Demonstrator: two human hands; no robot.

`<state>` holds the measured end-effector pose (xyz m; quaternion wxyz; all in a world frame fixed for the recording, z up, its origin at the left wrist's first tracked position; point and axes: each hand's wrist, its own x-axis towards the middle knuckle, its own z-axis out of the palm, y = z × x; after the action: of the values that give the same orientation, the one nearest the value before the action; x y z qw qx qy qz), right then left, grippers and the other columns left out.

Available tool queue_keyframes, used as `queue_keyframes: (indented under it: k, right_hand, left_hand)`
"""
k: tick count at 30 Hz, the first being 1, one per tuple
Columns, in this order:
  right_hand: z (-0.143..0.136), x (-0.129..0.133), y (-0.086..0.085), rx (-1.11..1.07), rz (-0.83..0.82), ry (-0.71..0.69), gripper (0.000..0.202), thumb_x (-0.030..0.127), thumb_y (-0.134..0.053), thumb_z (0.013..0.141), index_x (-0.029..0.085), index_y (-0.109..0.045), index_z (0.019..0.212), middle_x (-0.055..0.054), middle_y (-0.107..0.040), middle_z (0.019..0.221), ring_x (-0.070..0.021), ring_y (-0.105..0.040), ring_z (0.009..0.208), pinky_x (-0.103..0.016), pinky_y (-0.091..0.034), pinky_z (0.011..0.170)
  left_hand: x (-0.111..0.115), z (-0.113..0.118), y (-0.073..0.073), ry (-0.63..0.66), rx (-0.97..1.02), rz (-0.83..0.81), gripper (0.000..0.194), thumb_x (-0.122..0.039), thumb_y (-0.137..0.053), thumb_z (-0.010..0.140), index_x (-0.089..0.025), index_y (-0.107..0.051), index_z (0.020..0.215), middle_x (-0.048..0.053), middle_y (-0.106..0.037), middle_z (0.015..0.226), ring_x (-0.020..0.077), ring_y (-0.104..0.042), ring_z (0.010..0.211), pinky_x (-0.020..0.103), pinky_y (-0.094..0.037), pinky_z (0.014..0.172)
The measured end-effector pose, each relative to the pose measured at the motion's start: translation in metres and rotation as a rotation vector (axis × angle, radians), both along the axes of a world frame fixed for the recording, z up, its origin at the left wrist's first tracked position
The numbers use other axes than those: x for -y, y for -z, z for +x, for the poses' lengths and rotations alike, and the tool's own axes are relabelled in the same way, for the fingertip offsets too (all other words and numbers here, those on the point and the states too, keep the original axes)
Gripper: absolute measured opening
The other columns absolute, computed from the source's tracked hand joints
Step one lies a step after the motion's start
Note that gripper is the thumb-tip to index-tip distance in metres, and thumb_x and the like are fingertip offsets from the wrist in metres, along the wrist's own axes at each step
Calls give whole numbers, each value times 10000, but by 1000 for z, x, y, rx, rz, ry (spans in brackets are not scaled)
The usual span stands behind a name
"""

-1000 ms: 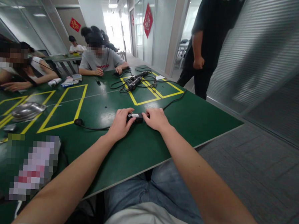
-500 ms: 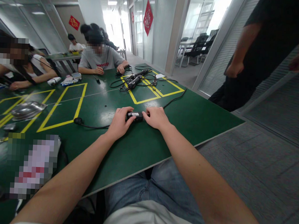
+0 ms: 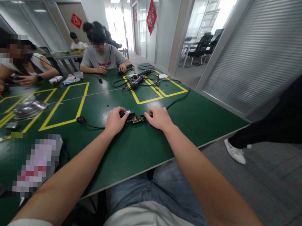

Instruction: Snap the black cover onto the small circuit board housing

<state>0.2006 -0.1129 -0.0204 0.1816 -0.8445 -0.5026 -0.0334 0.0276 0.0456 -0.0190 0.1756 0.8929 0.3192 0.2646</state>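
On the table (image 3: 144,146), the open casing (image 3: 138,120) lies between the left hand (image 3: 115,121), with the cover (image 3: 128,112) in it, and the right hand (image 3: 159,118); the plug (image 3: 81,119) lies left, the dish (image 3: 29,109) farther left, the cabled tools (image 3: 137,81) behind.

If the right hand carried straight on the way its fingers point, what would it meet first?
Most likely the opened black device, lying just ahead of the right hand; whether the two already touch is hard to tell from this view.
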Motion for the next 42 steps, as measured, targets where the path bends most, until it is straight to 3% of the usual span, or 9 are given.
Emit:
queue_keyframes:
  k: [5, 8, 11, 14, 20, 28, 42]
  right_hand:
    - [-2, 1, -3, 32, 3, 21, 408, 483, -529, 1115, 204, -734, 900, -126, -778, 1044, -306, -652, 1054, -427, -392, 970]
    - [-3, 2, -3, 61, 4, 67, 516, 491, -443, 1143, 206, -764, 856, -151, -775, 1084, -332, -625, 1117, -466, -389, 994]
    - [-3, 1, -3, 79, -12, 99, 554, 493, -418, 1149, 201, -812, 891, -171, -776, 1147, -348, -618, 1150, -489, -388, 1005]
    - [-3, 0, -2, 99, -35, 105, 554, 523, -449, 1137, 191, -838, 923, -181, -784, 1122, -355, -629, 1128, -500, -387, 1007]
    - [-2, 0, -1, 128, 9, 119, 605, 636, -480, 1106, 194, -836, 898, -171, -784, 1030, -347, -625, 1068, -497, -383, 998]
    - [-1, 2, -4, 72, 70, 127, 548, 554, -463, 1129, 204, -780, 852, -145, -758, 1019, -321, -617, 1049, -462, -370, 962]
    - [1, 1, -1, 31, 44, 119, 561, 571, -474, 1123, 206, -779, 825, -144, -772, 1021, -316, -649, 1046, -461, -398, 984]
  left_hand:
    - [7, -2, -2, -26, -27, 175, 146, -293, -675, 970, -199, -786, 989, 162, -747, 1179, 358, -679, 1130, 510, -567, 1012]
    - [16, -4, -13, -108, -190, 257, 372, -422, -553, 1048, -206, -816, 900, 183, -750, 1091, 389, -692, 1078, 519, -575, 921]
    - [26, -6, -25, -156, -480, 218, 586, -505, -406, 1103, -186, -862, 921, 211, -790, 1059, 402, -745, 1037, 516, -565, 914]
    - [32, -5, -32, -198, -603, 149, 678, -542, -346, 1113, -137, -882, 1018, 252, -819, 1060, 429, -774, 1056, 509, -557, 937]
    - [36, -2, -36, -255, -592, 79, 716, -583, -342, 1106, -125, -892, 1083, 272, -827, 1077, 439, -792, 1061, 477, -588, 883]
    - [34, -3, -41, -267, -467, 20, 667, -588, -375, 1095, -184, -906, 1085, 228, -843, 1063, 436, -795, 1038, 489, -596, 857]
    - [28, -4, -37, -251, -503, -51, 641, -588, -392, 1075, -205, -906, 1088, 211, -852, 1074, 401, -800, 1062, 437, -593, 854]
